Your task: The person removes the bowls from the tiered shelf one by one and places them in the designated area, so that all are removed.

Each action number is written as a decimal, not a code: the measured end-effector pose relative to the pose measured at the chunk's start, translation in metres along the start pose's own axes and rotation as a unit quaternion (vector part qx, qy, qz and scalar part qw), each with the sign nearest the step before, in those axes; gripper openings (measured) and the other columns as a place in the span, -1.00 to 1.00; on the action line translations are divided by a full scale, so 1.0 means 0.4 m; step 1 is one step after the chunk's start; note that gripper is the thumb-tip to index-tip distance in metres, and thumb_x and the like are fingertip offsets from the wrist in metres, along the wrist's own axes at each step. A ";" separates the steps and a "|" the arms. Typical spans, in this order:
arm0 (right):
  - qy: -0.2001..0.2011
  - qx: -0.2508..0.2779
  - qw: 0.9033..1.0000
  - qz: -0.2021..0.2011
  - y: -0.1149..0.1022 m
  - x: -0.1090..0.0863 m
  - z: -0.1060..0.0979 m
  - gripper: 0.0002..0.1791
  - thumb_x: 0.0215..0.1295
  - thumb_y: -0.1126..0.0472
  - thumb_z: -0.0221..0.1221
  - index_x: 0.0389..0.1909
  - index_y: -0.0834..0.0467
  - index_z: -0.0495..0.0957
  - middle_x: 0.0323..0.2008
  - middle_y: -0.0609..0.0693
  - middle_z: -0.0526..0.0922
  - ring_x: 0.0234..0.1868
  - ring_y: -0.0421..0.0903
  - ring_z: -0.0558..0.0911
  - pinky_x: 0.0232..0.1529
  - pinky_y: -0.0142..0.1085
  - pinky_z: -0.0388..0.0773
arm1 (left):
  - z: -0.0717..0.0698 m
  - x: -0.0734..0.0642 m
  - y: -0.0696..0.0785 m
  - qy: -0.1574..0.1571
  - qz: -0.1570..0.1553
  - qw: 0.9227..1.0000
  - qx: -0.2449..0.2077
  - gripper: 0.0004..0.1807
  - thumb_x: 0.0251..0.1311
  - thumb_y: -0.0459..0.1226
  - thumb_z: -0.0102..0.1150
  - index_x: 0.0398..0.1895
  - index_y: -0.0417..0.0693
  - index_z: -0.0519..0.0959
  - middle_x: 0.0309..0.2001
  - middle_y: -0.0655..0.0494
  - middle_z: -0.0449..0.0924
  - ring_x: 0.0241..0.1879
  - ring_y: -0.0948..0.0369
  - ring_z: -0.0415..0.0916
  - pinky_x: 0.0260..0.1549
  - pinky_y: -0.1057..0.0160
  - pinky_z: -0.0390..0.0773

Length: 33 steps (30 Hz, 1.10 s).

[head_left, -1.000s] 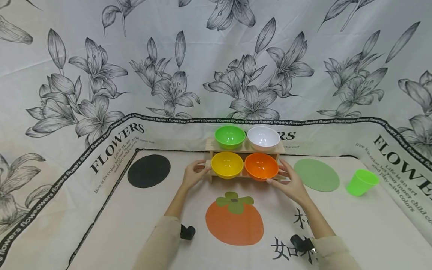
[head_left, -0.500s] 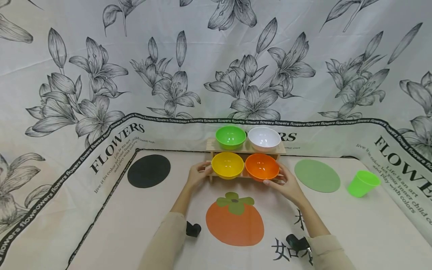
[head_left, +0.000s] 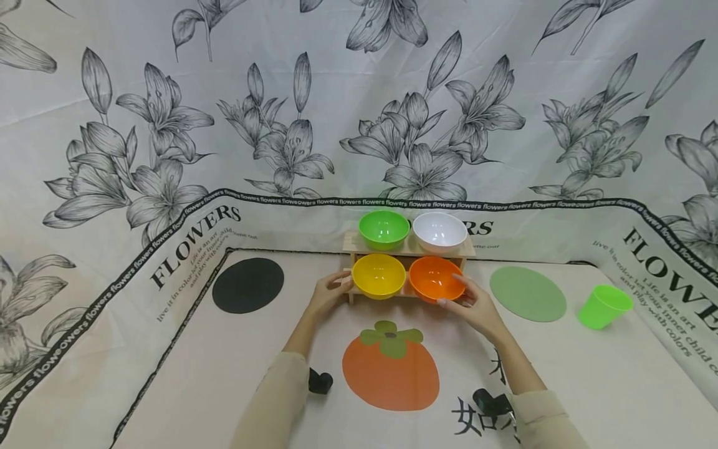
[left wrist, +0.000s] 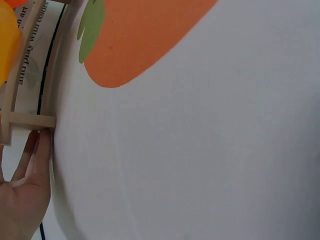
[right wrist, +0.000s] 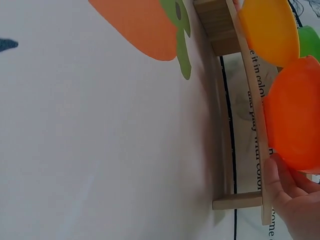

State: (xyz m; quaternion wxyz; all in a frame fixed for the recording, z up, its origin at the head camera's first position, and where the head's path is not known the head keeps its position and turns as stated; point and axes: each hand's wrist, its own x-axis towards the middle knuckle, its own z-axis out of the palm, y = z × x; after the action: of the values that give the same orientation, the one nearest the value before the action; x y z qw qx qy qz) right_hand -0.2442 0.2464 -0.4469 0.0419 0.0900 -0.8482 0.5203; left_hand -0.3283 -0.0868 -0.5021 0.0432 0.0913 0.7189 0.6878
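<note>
A small two-tier wooden rack (head_left: 359,242) bears bowls on both steps. On its lower step sit a yellow bowl (head_left: 378,276) at left and an orange bowl (head_left: 436,280) at right. My right hand (head_left: 478,310) holds the orange bowl at its right side, thumb low on the front and a finger over the rim. At the rack's left end is my left hand (head_left: 326,298); its fairly straight fingers touch the wood by the end leg (left wrist: 32,120). A green bowl (head_left: 384,230) and a white bowl (head_left: 440,232) stand on the upper step.
A bright green cup (head_left: 604,307) stands at the far right, beside a pale green oval (head_left: 528,294) on the cloth. A black oval (head_left: 248,285) lies at left. Flower-printed cloth (head_left: 269,224) rises behind the rack. A persimmon print (head_left: 391,374) lies in front.
My left hand has come slightly right, against the rack's end. My right hand has shifted a little left, and a finger now reaches over the orange bowl's rim. The bowls stay on the rack.
</note>
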 end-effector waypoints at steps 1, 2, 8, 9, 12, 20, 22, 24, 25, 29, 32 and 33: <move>0.002 0.001 1.000 0.002 0.001 0.000 0.000 -0.20 0.22 0.18 0.25 0.37 0.37 0.09 0.35 0.36 0.13 0.18 0.29 0.39 0.18 0.03 0.39 | -0.001 0.000 -0.001 -0.001 -0.007 1.000 -0.009 -0.54 0.23 -0.32 0.18 0.18 -0.31 0.44 0.04 -0.32 0.51 -0.11 0.06 0.57 -0.10 0.12 0.62; 0.005 0.001 1.000 0.005 0.001 0.001 0.000 -0.18 0.22 0.20 0.26 0.37 0.39 0.07 0.35 0.37 0.12 0.19 0.29 0.38 0.18 0.02 0.39 | -0.001 0.000 -0.001 -0.002 -0.011 1.000 -0.014 -0.54 0.23 -0.32 0.18 0.19 -0.29 0.44 0.03 -0.31 0.51 -0.11 0.06 0.56 -0.10 0.12 0.62; 0.015 -0.002 1.000 0.020 0.009 0.002 0.003 -0.10 0.18 0.25 0.27 0.39 0.44 -0.04 0.39 0.41 -0.02 0.26 0.32 0.28 0.21 0.05 0.35 | -0.002 0.000 -0.002 -0.003 -0.029 0.999 -0.032 -0.53 0.22 -0.32 0.19 0.20 -0.25 0.44 0.01 -0.31 0.52 -0.08 0.03 0.55 -0.09 0.10 0.61; 0.015 -0.002 1.000 0.021 0.008 -0.001 0.003 -0.09 0.18 0.24 0.28 0.40 0.43 -0.05 0.40 0.41 -0.03 0.26 0.32 0.28 0.21 0.05 0.35 | -0.002 0.000 -0.002 -0.003 -0.030 0.999 -0.034 -0.53 0.22 -0.31 0.19 0.20 -0.25 0.44 0.02 -0.32 0.51 -0.08 0.02 0.55 -0.09 0.10 0.61; 0.017 -0.004 1.000 0.016 0.001 -0.012 0.003 -0.07 0.17 0.22 0.30 0.41 0.39 -0.05 0.40 0.37 0.00 0.25 0.30 0.31 0.20 0.02 0.37 | -0.002 -0.001 -0.001 -0.003 -0.033 0.999 -0.033 -0.53 0.22 -0.30 0.19 0.20 -0.24 0.44 0.03 -0.32 0.50 -0.08 0.01 0.55 -0.10 0.09 0.61; 0.006 -0.003 1.000 -0.005 -0.009 -0.063 -0.002 -0.04 0.12 0.22 0.34 0.42 0.36 -0.02 0.35 0.38 0.13 0.17 0.30 0.39 0.10 -0.05 0.46 | -0.003 0.000 -0.003 -0.007 -0.043 0.998 -0.040 -0.51 0.22 -0.28 0.21 0.22 -0.19 0.44 0.02 -0.30 0.51 -0.09 0.06 0.55 -0.07 0.09 0.60; 0.000 -0.006 1.000 -0.007 -0.012 -0.078 -0.004 -0.05 0.11 0.23 0.34 0.41 0.38 -0.01 0.34 0.40 0.15 0.18 0.30 0.39 0.09 -0.08 0.48 | -0.002 0.000 -0.003 -0.007 -0.044 0.998 -0.043 -0.51 0.22 -0.28 0.20 0.22 -0.19 0.44 0.03 -0.30 0.51 -0.09 0.05 0.55 -0.07 0.09 0.60; -0.005 -0.005 1.000 -0.008 -0.015 -0.091 -0.005 -0.05 0.11 0.23 0.34 0.40 0.39 0.00 0.33 0.40 0.15 0.18 0.31 0.38 0.08 -0.10 0.49 | -0.002 0.000 -0.005 -0.008 -0.042 0.998 -0.042 -0.51 0.23 -0.27 0.20 0.23 -0.21 0.43 0.04 -0.31 0.50 -0.07 0.03 0.55 -0.07 0.08 0.60; -0.008 -0.002 1.000 -0.009 -0.015 -0.097 -0.004 -0.05 0.10 0.24 0.35 0.40 0.39 0.00 0.34 0.40 0.15 0.19 0.32 0.37 0.08 -0.12 0.50 | -0.003 0.000 -0.005 -0.008 -0.043 0.998 -0.042 -0.50 0.23 -0.27 0.20 0.23 -0.20 0.42 0.05 -0.31 0.50 -0.06 0.02 0.55 -0.07 0.09 0.60; -0.016 0.001 1.000 -0.009 -0.010 -0.119 0.004 -0.05 0.10 0.23 0.35 0.39 0.40 0.01 0.34 0.39 0.15 0.19 0.33 0.37 0.05 -0.16 0.52 | -0.003 -0.002 -0.005 -0.009 -0.043 0.998 -0.042 -0.51 0.24 -0.28 0.19 0.24 -0.20 0.42 0.06 -0.32 0.48 -0.01 -0.01 0.52 -0.05 0.09 0.59; -0.024 0.004 1.000 -0.014 -0.003 -0.132 0.014 -0.05 0.08 0.24 0.36 0.38 0.42 0.02 0.33 0.40 0.17 0.17 0.32 0.39 0.03 -0.18 0.55 | -0.002 -0.002 -0.005 -0.006 -0.043 0.998 -0.043 -0.51 0.24 -0.28 0.18 0.24 -0.20 0.42 0.06 -0.31 0.49 0.00 -0.02 0.52 -0.05 0.09 0.59; -0.027 0.004 0.999 -0.017 -0.001 -0.136 0.018 -0.05 0.08 0.25 0.36 0.38 0.42 0.03 0.32 0.40 0.17 0.16 0.32 0.40 0.02 -0.20 0.56 | -0.002 -0.002 -0.005 -0.005 -0.044 0.998 -0.044 -0.51 0.24 -0.29 0.18 0.23 -0.20 0.42 0.05 -0.31 0.49 0.00 -0.01 0.52 -0.05 0.09 0.59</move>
State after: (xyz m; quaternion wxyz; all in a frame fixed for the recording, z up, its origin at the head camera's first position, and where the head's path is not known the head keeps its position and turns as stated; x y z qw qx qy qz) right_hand -0.1905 0.2458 -0.4586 0.0276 0.1187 -0.8450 0.5206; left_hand -0.3278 -0.0879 -0.5042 0.0810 0.0613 0.6909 0.7158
